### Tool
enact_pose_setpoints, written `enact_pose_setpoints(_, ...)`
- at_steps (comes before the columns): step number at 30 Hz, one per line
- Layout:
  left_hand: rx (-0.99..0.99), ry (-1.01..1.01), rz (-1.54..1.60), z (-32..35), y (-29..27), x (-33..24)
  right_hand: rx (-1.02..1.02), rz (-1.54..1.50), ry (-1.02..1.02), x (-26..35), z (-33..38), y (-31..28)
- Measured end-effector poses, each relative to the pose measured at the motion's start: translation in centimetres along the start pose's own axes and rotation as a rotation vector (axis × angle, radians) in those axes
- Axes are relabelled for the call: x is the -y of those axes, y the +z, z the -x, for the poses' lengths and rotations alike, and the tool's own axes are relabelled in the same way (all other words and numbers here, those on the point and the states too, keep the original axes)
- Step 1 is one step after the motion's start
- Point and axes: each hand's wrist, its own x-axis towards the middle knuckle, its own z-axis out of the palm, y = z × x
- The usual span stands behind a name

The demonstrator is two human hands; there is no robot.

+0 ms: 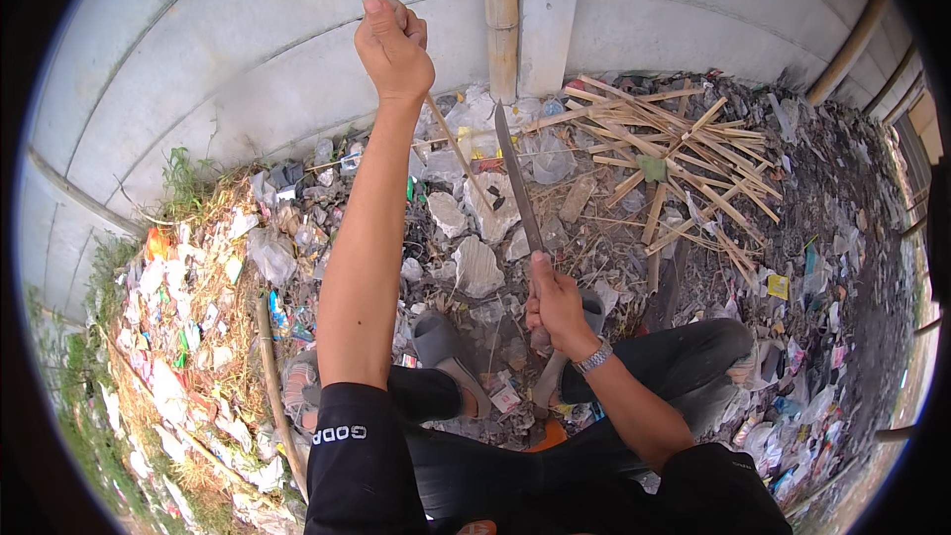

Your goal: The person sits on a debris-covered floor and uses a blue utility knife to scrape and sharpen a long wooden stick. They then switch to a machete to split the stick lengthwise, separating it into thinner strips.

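My left hand point(393, 48) is raised high and closed around a long thin bamboo stick point(451, 137) that slants down to the littered ground by a pale stone. My right hand point(557, 305), with a metal watch at the wrist, grips the handle of a long machete point(517, 176). Its blade points up and away, close beside the stick's lower part. My legs in dark trousers and grey sandals point(446, 347) show below the hands.
A pile of split bamboo strips point(684, 154) lies at the upper right. Plastic litter and stones point(475, 263) cover the ground. A grey concrete wall point(248, 50) with an upright bamboo pole point(501, 10) stands behind. Grass point(183, 183) grows at the left.
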Motion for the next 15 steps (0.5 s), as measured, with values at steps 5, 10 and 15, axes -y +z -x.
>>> enact_pose_setpoints(5, -0.117, 0.051, -0.211, 0.7, 0.1, 0.9, 0.031, -0.256, -0.478, 11.9, 3.5, 1.1)
enact_pose_setpoints(10, -0.101, 0.107, -0.146, 0.7, 2.7, 1.3, 0.012, -0.184, -1.018, 7.0, 2.3, 2.6)
enact_pose_setpoints(15, -0.103, 0.126, -0.199, 0.4, 2.2, 2.0, 0.018, -0.041, 0.178, -4.4, -2.6, 0.0)
